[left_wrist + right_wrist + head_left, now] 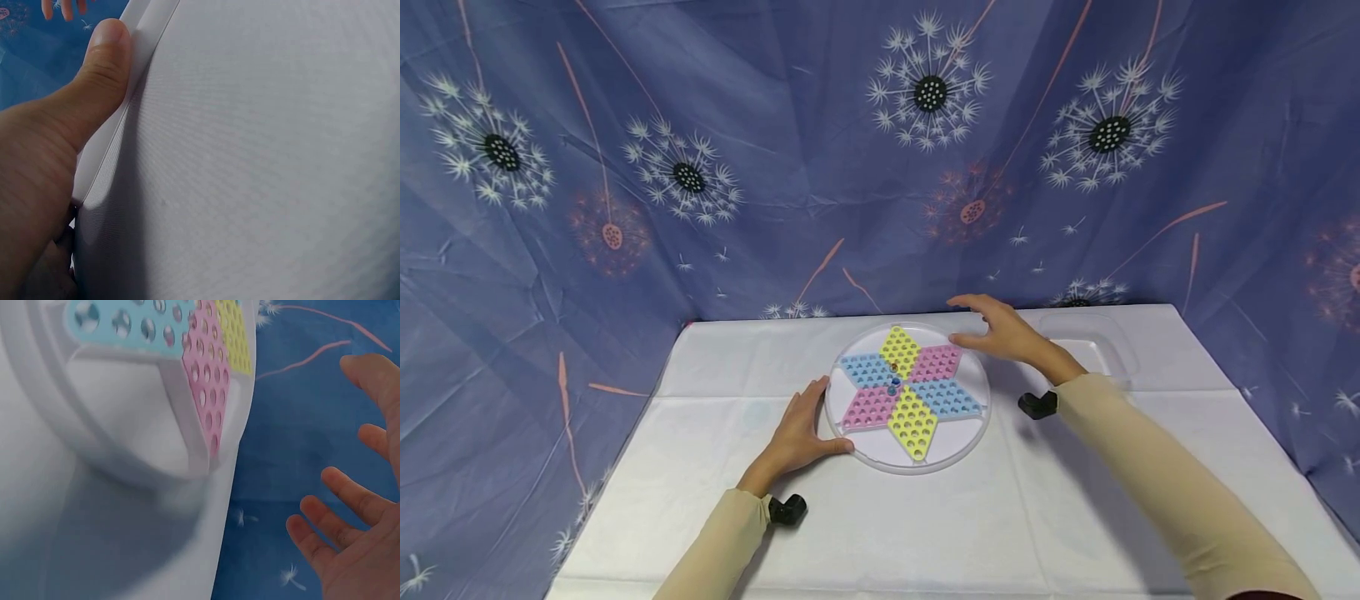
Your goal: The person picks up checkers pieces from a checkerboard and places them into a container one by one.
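Note:
A round Chinese checkers board [861, 450] lies on the white-covered table, with a six-pointed star of yellow, pink and blue hole panels [913, 421]. Near its centre sit a few small marbles [894, 367], amber and bluish. My left hand [797, 435] rests at the board's left edge, thumb and fingers spread along the rim. In the left wrist view, the thumb [103, 78] lies against the white rim. Off the upper right edge is my right hand [1000, 332], fingers apart and holding nothing. Its spread fingers [350, 494] show beside the pink panel [209, 394] in the right wrist view.
A clear plastic tray [1120, 367] stands at the back right of the table, partly behind the right forearm. Behind the table hangs a blue cloth [820, 167] with dandelion prints. Each wrist carries a small black camera [788, 510].

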`<action>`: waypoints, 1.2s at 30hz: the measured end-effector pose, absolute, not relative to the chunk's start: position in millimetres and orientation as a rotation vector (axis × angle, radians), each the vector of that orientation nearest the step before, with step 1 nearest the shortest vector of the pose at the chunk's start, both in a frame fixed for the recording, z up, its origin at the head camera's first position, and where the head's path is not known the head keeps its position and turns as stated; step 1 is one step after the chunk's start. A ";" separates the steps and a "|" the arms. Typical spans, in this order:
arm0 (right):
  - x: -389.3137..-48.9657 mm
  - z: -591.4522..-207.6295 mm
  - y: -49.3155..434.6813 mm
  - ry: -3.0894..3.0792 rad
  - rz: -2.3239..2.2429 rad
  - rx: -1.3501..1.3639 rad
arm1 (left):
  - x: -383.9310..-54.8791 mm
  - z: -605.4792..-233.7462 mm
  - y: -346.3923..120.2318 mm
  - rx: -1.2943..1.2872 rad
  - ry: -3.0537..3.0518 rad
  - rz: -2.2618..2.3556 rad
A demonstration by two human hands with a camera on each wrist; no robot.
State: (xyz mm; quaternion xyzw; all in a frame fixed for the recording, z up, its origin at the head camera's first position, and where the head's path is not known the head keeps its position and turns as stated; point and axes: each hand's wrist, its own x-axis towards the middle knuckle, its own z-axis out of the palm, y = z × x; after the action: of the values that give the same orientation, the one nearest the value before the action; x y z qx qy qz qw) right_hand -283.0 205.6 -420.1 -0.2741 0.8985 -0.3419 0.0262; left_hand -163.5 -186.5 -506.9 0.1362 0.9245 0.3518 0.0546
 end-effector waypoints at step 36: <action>-279.7 -470.2 113.3 2.655 -0.998 -1.094 | -162.1 -509.2 -184.4 0.454 2.853 1.081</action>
State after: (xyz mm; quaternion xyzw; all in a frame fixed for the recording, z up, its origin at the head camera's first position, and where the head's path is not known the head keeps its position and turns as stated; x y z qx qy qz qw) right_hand -279.7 113.3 -470.2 -0.3593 0.8723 -0.3278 0.0507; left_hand -162.1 -184.4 -509.2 0.1471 0.9246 0.3502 0.0286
